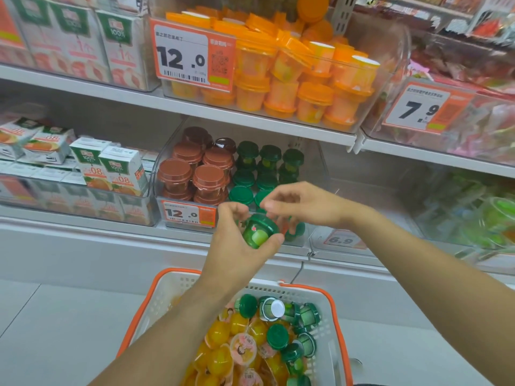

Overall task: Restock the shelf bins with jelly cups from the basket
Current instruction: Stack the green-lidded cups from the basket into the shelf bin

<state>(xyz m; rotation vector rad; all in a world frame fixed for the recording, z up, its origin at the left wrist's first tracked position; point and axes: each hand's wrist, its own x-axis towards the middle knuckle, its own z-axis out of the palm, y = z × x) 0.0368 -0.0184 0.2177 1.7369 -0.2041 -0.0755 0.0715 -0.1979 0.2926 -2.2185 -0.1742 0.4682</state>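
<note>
My left hand (237, 246) grips a green jelly cup (259, 229), tilted, just in front of the clear middle-shelf bin (315, 168). My right hand (295, 204) hovers over that cup with fingers spread and curled, its fingertips near the lid; I cannot tell whether it touches. Inside the bin stand brown-lidded cups (195, 171) on the left and green-lidded cups (259, 168) on the right. Below, a white basket with an orange rim (156, 296) holds several green cups (289, 330) and yellow jelly cups (223, 346).
The upper shelf carries a clear bin of orange cups (292, 79) with a 12.0 price tag (192, 57). Juice cartons (111, 168) fill the left shelves. Packaged sweets (468, 112) sit in bins at the right. A white shelf ledge (111, 252) runs above the basket.
</note>
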